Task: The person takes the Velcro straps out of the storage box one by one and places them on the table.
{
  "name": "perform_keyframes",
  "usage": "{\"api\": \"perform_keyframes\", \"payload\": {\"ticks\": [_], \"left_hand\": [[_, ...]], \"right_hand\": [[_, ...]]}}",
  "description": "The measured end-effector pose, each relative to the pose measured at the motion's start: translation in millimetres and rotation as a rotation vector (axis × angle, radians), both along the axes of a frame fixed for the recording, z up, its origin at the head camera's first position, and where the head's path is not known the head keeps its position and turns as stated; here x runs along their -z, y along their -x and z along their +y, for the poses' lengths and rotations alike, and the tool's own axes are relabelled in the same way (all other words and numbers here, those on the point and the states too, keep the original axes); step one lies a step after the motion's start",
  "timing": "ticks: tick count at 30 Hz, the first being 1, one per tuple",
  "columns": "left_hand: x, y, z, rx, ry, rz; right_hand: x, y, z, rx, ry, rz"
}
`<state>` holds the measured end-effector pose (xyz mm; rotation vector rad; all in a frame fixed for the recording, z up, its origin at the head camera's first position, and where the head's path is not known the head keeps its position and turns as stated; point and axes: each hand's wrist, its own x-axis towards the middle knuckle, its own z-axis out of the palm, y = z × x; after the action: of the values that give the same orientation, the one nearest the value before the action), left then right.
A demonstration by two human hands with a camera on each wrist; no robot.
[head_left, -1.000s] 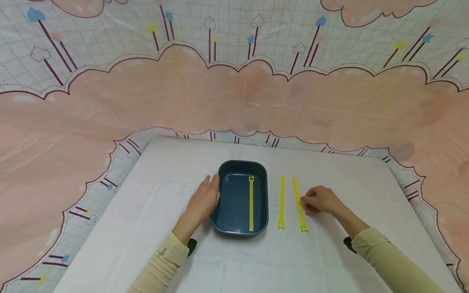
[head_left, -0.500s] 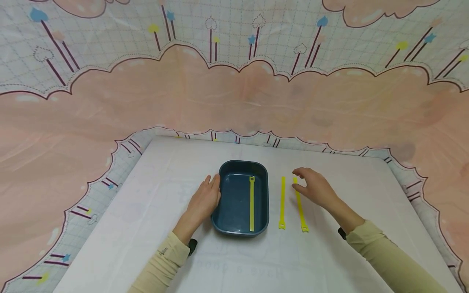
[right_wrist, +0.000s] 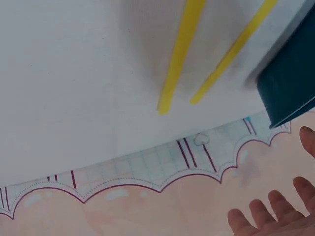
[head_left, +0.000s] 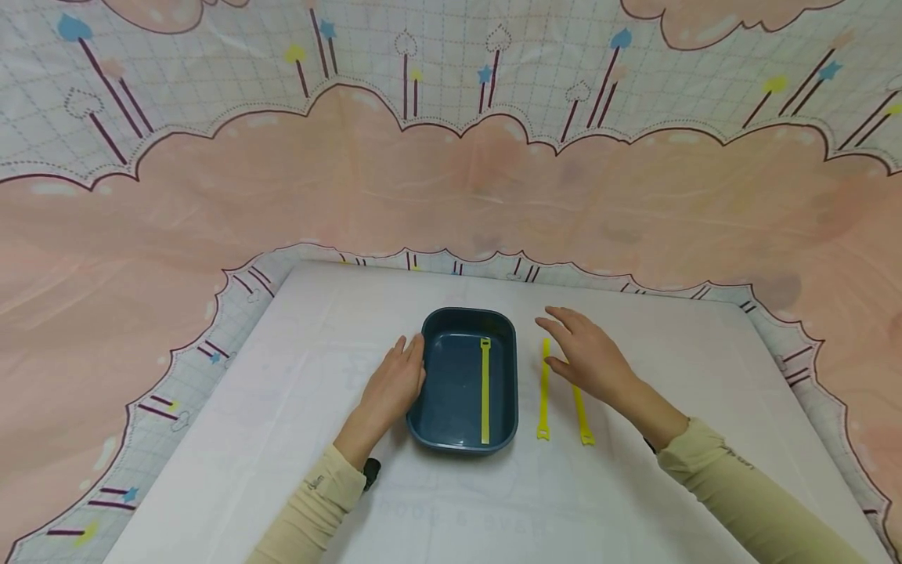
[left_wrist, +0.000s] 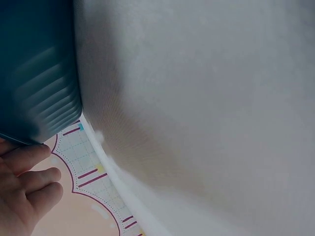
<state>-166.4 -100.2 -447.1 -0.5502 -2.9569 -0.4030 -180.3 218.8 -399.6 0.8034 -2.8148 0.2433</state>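
Observation:
A dark blue-green rectangular tray [head_left: 451, 319] stands on the table with one yellow cable tie [head_left: 485, 392] lying lengthwise in its right half. My left hand [head_left: 390, 384] rests straight fingers against the tray's left rim; the left wrist view shows its fingertips [left_wrist: 42, 152] at the tray's edge. Two more yellow straps lie right of the tray, the nearer one [head_left: 543, 399] straight and the farther one [head_left: 583, 415] slightly slanted. Above them hovers my right hand [head_left: 588, 352], fingers spread and holding nothing, hiding the upper part of the slanted strap.
A white cloth-covered table [head_left: 282, 439] carries everything. Behind it and at its sides hangs a peach and white patterned curtain [head_left: 451, 196]. A dark wrist device [head_left: 371, 474] shows below the left hand.
My right hand has left the slanted strap's side, its pinched fingers spreading as it moved up and left over the straps. The left hand and tray have stayed put.

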Motion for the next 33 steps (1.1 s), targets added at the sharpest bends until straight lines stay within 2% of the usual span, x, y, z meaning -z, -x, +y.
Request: {"api": "perform_keyframes", "payload": {"ticks": [9,20,33], "left_hand": [[-0.7,-0.2,0.2,0.000,0.002,0.016],[-1.5,-1.3,2.0,-0.008,-0.001,0.008],[1.7,0.1,3.3,-0.026,0.008,-0.006]], "right_hand": [[1.5,4.0,-6.2,-0.051,-0.072,0.090],[0.9,4.1,-21.8,-0.085,-0.129,0.069],[6.9,6.0,-39.8,-0.177,-0.210,0.091]]}}
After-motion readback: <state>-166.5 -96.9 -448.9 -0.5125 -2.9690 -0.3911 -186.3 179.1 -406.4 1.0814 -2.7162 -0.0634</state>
